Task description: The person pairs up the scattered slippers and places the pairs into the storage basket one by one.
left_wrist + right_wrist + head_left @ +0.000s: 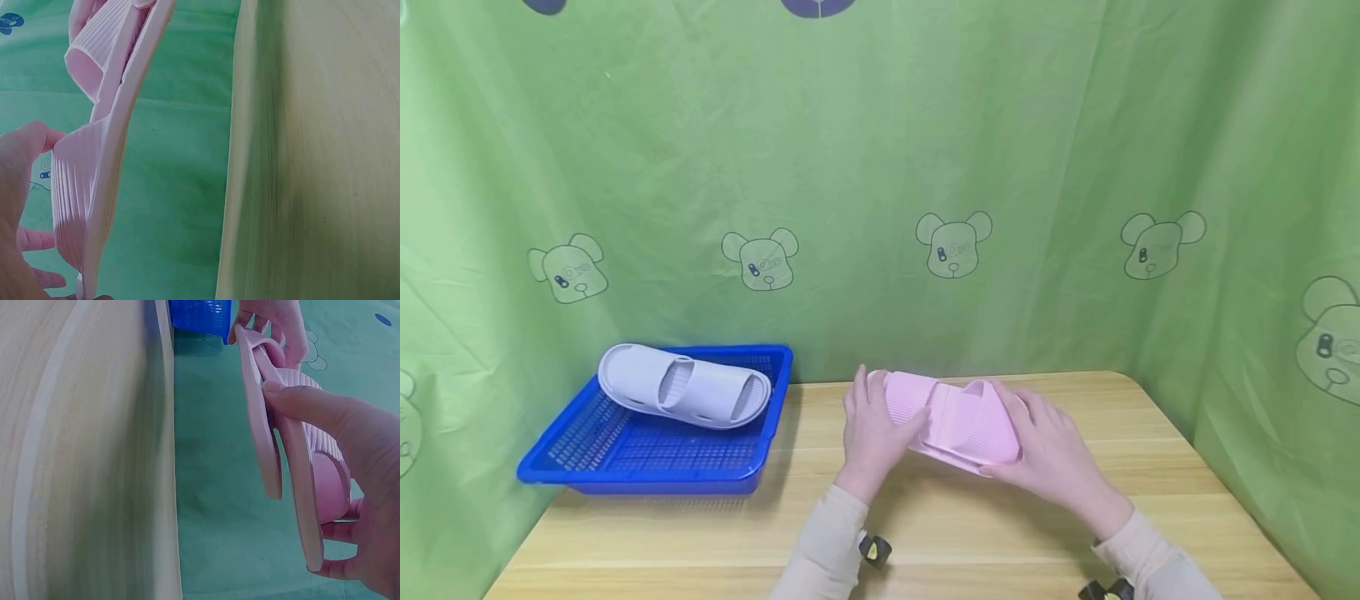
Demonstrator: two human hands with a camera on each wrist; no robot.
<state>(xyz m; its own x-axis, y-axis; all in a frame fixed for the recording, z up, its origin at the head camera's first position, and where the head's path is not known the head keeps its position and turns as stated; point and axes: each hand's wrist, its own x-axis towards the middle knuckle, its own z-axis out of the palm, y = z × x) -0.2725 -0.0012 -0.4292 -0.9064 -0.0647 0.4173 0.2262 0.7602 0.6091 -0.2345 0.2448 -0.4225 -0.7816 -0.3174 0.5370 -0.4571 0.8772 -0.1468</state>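
Note:
A pair of pink slippers (955,417), slotted into each other with ribbed straps, is held up above the table (985,542). My left hand (876,433) grips the left end, its thumb over the strap. At the right end my right hand (1056,454) grips the pair, fingers at the far side and thumb at the near edge. In the right wrist view two soles show side by side, and the thumb of the right hand (369,450) presses near where they overlap. The left wrist view shows the ribbed strap of one pink slipper (75,181) close to the left fingers.
On the table's left stands a blue plastic basket (647,483) with mesh sides. Pale lavender slippers (640,375) lie across its back part, propped near the rim. A green curtain (850,167) with bear-head prints hangs behind and on both sides of the table.

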